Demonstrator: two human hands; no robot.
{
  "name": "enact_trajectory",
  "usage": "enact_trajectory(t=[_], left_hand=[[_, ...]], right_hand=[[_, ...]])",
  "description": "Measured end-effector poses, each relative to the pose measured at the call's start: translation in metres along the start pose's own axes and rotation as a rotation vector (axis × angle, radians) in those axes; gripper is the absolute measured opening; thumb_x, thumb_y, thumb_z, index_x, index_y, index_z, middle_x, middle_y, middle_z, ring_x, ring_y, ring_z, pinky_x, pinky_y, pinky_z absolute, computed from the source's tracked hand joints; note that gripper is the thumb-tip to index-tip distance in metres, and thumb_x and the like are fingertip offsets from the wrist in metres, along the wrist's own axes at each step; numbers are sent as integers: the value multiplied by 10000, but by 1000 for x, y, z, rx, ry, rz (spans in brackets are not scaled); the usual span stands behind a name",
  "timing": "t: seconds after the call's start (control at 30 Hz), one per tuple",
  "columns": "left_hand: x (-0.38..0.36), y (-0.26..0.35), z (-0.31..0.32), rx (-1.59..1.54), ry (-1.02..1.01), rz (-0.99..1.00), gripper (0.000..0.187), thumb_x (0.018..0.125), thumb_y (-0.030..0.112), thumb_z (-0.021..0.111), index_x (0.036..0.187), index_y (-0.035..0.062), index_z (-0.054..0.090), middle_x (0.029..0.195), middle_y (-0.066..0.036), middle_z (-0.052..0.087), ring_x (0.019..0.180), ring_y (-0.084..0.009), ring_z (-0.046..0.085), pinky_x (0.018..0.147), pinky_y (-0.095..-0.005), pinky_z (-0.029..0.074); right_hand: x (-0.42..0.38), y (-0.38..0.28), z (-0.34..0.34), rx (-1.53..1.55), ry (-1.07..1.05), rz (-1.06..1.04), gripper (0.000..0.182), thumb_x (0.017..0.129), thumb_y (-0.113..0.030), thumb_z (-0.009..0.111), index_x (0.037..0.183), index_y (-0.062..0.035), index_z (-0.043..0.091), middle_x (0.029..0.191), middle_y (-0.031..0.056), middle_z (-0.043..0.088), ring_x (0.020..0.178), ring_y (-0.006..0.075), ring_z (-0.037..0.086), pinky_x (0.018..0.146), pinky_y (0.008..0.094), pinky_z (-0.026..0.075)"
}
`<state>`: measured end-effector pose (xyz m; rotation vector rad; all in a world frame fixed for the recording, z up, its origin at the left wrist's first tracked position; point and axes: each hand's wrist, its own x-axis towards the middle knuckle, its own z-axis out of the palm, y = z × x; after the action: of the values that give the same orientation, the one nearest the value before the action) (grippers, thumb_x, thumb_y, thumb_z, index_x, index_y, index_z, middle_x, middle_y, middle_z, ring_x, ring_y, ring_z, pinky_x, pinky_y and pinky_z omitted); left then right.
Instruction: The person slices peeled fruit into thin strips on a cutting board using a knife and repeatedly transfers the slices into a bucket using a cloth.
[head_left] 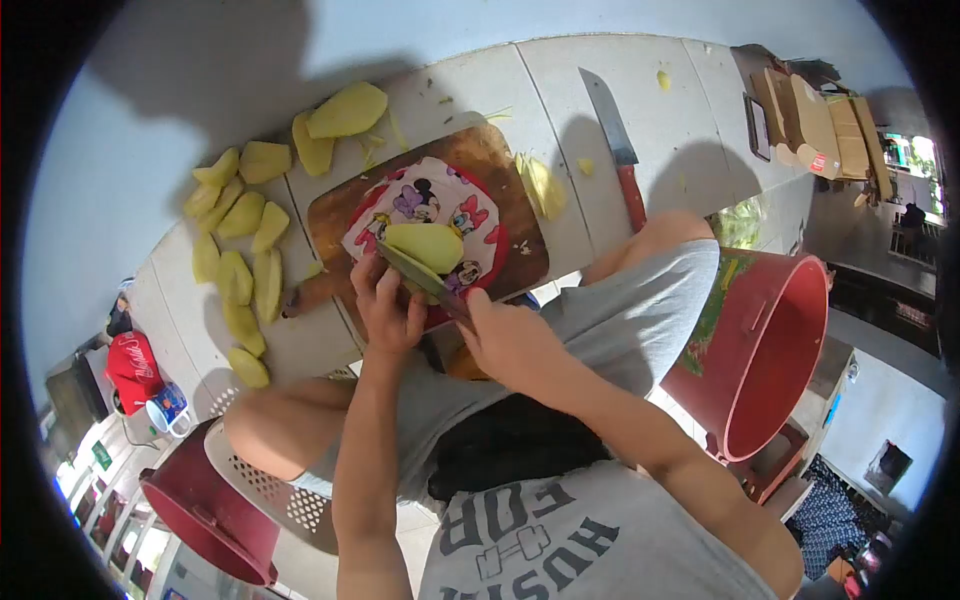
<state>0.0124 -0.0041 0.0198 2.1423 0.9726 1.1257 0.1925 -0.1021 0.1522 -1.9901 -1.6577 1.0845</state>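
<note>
My right hand (510, 335) grips a kitchen knife (418, 272), its blade slanting up and left along the near side of a peeled green mango (425, 243). The fingers of my left hand (388, 308) are curled at that mango's near edge, close to the blade; what lies under them is partly hidden. Beneath the mango is a cartoon-print cloth (480, 222) with a red border, spread over a wooden cutting board (525, 250). Several cut mango pieces (235, 277) lie on the tiles left of the board, and larger peeled ones (348, 110) lie beyond it.
A second knife (613, 130) with a red handle lies on the tiled surface (545, 62) at the right. Pale peelings (542, 187) sit by the board's right edge. Red buckets (770, 355) stand at both sides, and cardboard boxes (810, 120) at the far right.
</note>
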Motion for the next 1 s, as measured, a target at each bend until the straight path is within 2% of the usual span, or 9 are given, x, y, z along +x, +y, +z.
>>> enact_trajectory(t=[0.07, 0.17, 0.4, 0.47, 0.6, 0.67, 0.7, 0.77, 1.0], left_hand=[[0, -5, 1, -13, -4, 6, 423, 867, 252, 691, 1212, 23, 602, 1341, -262, 453, 1102, -440, 591, 957, -497, 494], [-3, -5, -1, 23, -20, 4, 420, 868, 258, 692, 1202, 20, 598, 1346, -257, 451, 1095, -440, 591, 953, -494, 496], [-3, -6, 4, -71, 27, -36, 458, 848, 253, 703, 1228, 19, 595, 1343, -263, 447, 1127, -437, 576, 951, -494, 499], [-4, -9, 3, -41, 13, 14, 465, 842, 245, 708, 1233, 18, 599, 1341, -258, 448, 1133, -430, 575, 962, -488, 495], [-1, -4, 2, -37, 19, -8, 461, 840, 232, 712, 1235, 23, 600, 1328, -248, 459, 1145, -427, 570, 982, -486, 483], [0, 0, 0, -38, -9, -1, 436, 941, 311, 639, 1254, 21, 549, 1344, -237, 414, 1180, -397, 555, 998, -480, 462], [-1, -1, 1, -37, -7, -1, 436, 941, 311, 639, 1254, 21, 549, 1344, -237, 414, 1180, -397, 555, 998, -480, 462], [0, -4, 1, -27, 2, 4, 455, 826, 183, 720, 1238, 34, 599, 1308, -247, 473, 1147, -430, 566, 983, -486, 481], [-3, -4, 3, -19, 39, 15, 459, 817, 134, 716, 1247, 46, 581, 1321, -240, 472, 1118, -423, 577, 952, -486, 496]], right_hand=[[18, 10, 15, -75, -23, 42, 251, 970, -189, 606, 1008, 4, 450, 737, 248, 645, 701, 453, 659, 608, 523, 526], [14, 14, 17, -111, 53, -44, 266, 983, -245, 592, 1003, -13, 465, 677, 212, 648, 637, 421, 679, 552, 498, 557], [-25, -22, -32, -49, -2, -31, 263, 980, -224, 600, 1007, -3, 461, 713, 221, 650, 652, 417, 679, 571, 489, 558], [-29, -26, -38, 16, -39, 12, 236, 977, -176, 604, 987, -2, 445, 736, 249, 636, 695, 467, 647, 586, 529, 505], [-19, -16, -21, 9, -7, -9, 229, 974, -164, 607, 987, 2, 450, 711, 251, 630, 675, 469, 642, 576, 526, 503], [-7, -12, -10, -54, 23, -27, 247, 980, -212, 595, 1009, -5, 463, 693, 220, 645, 632, 436, 668, 570, 501, 556], [3, -3, 2, -55, 23, -28, 247, 980, -212, 595, 1009, -5, 463, 693, 220, 645, 632, 436, 668, 570, 501, 556], [17, 16, 25, -72, 47, -40, 256, 980, -224, 591, 1017, -7, 461, 680, 212, 644, 628, 439, 669, 565, 506, 554], [-3, 1, 3, -60, 17, -56, 270, 980, -227, 594, 1029, -3, 452, 726, 236, 652, 651, 430, 674, 585, 499, 555]])
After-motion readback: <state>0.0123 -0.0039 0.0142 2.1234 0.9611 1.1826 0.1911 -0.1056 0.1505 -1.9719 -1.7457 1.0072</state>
